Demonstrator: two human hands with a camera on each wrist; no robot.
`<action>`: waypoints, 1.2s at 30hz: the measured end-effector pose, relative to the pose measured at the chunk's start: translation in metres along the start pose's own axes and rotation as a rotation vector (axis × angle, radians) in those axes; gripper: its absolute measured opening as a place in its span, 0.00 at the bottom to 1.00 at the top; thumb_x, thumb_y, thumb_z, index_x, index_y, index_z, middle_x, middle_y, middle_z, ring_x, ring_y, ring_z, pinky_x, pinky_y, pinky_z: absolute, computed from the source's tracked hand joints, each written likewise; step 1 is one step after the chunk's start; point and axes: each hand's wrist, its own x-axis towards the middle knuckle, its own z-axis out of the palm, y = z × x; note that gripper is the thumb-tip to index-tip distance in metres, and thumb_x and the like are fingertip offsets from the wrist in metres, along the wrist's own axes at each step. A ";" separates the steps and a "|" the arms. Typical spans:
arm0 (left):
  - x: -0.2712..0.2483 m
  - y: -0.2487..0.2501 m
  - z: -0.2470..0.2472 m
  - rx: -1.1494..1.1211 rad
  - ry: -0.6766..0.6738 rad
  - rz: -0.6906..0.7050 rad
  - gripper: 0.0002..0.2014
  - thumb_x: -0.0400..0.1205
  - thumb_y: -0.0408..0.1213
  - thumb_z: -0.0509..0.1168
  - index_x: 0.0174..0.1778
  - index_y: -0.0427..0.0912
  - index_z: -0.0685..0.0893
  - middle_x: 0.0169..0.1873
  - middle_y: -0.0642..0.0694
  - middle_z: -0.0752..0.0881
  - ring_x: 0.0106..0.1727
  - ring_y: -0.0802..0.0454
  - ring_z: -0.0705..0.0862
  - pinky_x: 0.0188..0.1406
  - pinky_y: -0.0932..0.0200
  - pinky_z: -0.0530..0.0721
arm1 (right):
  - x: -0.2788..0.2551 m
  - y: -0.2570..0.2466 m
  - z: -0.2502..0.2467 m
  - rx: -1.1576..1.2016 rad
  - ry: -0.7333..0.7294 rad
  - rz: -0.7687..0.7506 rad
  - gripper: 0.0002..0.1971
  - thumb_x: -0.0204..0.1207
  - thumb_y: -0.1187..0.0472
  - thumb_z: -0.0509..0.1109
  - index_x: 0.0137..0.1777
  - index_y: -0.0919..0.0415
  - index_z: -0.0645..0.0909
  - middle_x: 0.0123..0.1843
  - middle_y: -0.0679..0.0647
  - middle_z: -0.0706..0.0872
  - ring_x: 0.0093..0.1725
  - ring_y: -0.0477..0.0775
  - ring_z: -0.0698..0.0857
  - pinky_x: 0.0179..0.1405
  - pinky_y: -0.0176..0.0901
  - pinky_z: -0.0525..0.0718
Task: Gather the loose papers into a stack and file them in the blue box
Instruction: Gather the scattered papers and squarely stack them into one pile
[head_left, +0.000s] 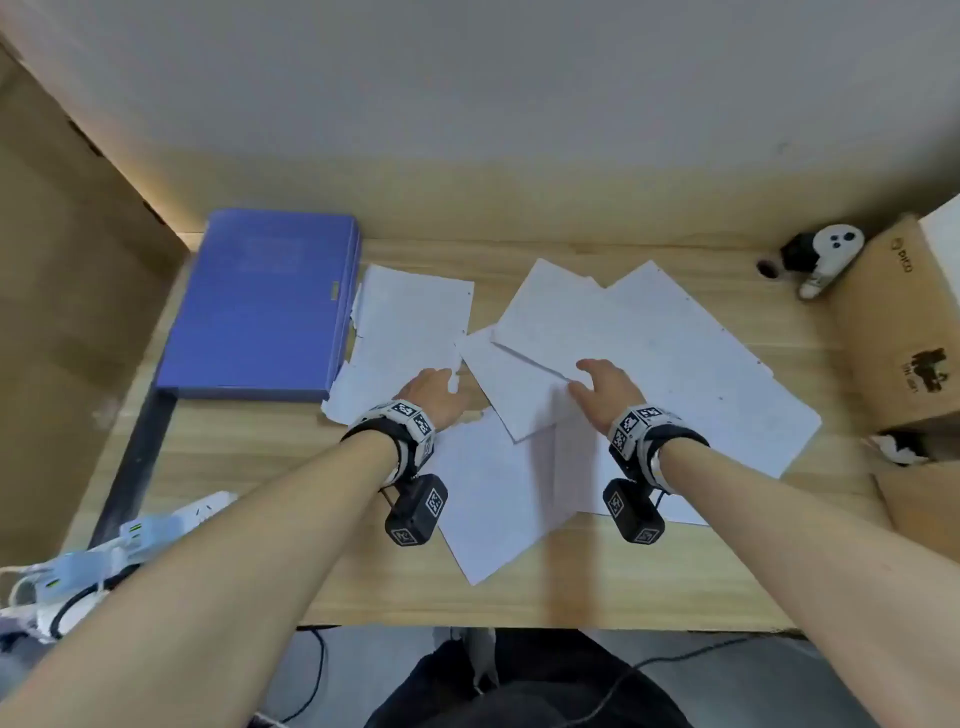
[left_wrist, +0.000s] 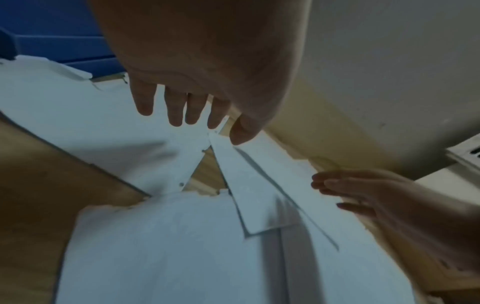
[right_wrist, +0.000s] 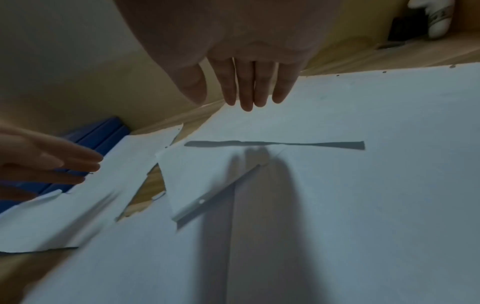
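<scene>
Step in hand: gathering the loose papers (head_left: 649, 358) into one stack; judged to be at its start, since the sheets lie fanned and overlapping across the tabletop (head_left: 249, 467).
Left hand (head_left: 434, 392): fingers (left_wrist: 179, 107) straight and slightly spread, poised over the torn-edged sheet (head_left: 410, 322) beside the blue box (head_left: 260, 306); they grip nothing, and whether the tips touch the paper cannot be told.
Right hand (head_left: 605, 387): fingers (right_wrist: 246, 86) straight and held together, palm down above the overlapping sheets on the right; no grip on anything.
Papers: one sheet just beside the box, its ragged edge touching or slightly overlapping the box's side; several sheets crossing each other at the middle; one large sheet (head_left: 493, 499) reaching toward the near edge under the forearms.
Blue box: lying flat and closed at the far left of the tabletop, apart from the main spread.
Advice, sweep: press lightly with flat fingers and draw both hands inward, so outer sheets slide over the middle ones rather than buckling.
Advice, squaring: lift the pile only once edges roughly agree, then tap it on the tabletop.
Risk: the torn edges may snag on neighbouring sheets; a fast sweep could crease or push a sheet off the near edge.
Later need: the box must be opened before filing.
</scene>
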 end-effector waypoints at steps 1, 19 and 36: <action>0.002 -0.001 0.003 0.025 -0.037 -0.027 0.29 0.85 0.48 0.57 0.81 0.39 0.66 0.81 0.38 0.66 0.79 0.39 0.69 0.75 0.48 0.68 | 0.007 0.003 0.001 -0.002 -0.009 0.013 0.26 0.83 0.53 0.59 0.79 0.60 0.68 0.79 0.61 0.70 0.78 0.61 0.68 0.74 0.54 0.68; 0.070 -0.009 0.042 0.615 0.123 -0.103 0.30 0.76 0.53 0.68 0.65 0.35 0.72 0.61 0.40 0.75 0.58 0.42 0.76 0.48 0.55 0.74 | 0.089 0.012 0.021 -0.551 0.026 -0.039 0.26 0.72 0.54 0.68 0.68 0.63 0.67 0.63 0.60 0.75 0.59 0.63 0.77 0.34 0.48 0.72; 0.061 -0.015 0.034 0.687 0.185 -0.035 0.24 0.74 0.25 0.65 0.67 0.40 0.73 0.61 0.42 0.78 0.57 0.44 0.80 0.38 0.56 0.70 | 0.044 0.050 0.023 -0.361 -0.189 -0.458 0.31 0.74 0.52 0.69 0.77 0.54 0.68 0.82 0.57 0.67 0.77 0.62 0.70 0.73 0.54 0.72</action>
